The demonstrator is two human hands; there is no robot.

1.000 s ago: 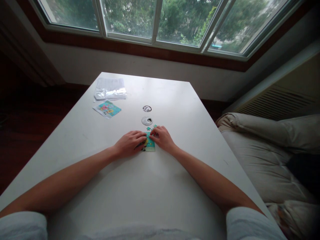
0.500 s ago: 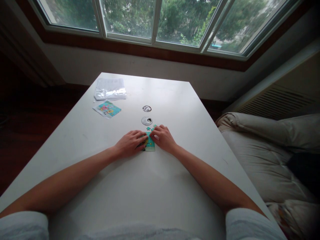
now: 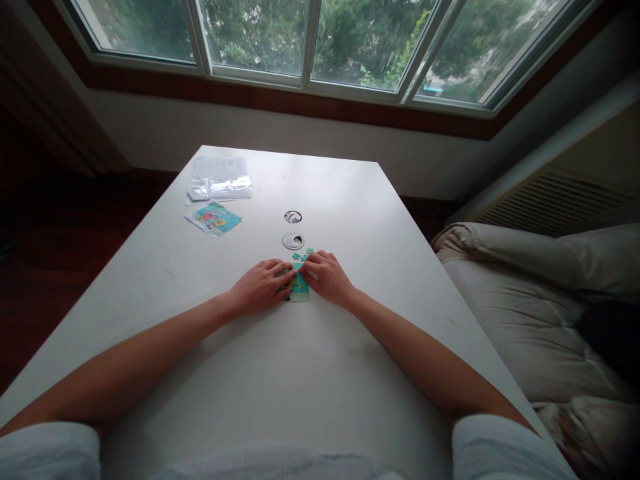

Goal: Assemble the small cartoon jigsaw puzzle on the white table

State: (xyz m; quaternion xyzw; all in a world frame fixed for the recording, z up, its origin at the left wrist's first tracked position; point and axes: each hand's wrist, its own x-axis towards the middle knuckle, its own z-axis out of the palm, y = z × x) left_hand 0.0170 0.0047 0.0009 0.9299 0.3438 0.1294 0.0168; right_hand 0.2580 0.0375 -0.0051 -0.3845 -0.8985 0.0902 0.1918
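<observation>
A small, mostly turquoise jigsaw puzzle (image 3: 301, 289) with a yellow figure lies flat on the white table. My left hand (image 3: 263, 285) rests over its left part, fingers stretched and slightly spread, hiding that side. At the puzzle's upper right my right hand (image 3: 324, 274) has thumb and fingertips pinched together, touching the surface. Whatever may be between those fingertips is hidden. Several loose turquoise jigsaw pieces (image 3: 296, 257) lie just beyond the puzzle, close to my right fingers.
Two round silver-and-dark discs (image 3: 293, 241) sit farther up the white table (image 3: 280, 380). On the left are a colourful picture sheet (image 3: 215, 219) and a clear plastic packet with papers (image 3: 221, 179). A padded beige seat (image 3: 515, 313) stands right of the table, beneath windows.
Both hands stay at the puzzle with almost the same pose. My right fingertips shift only very slightly at its upper edge, and the whole view drifts a little.
</observation>
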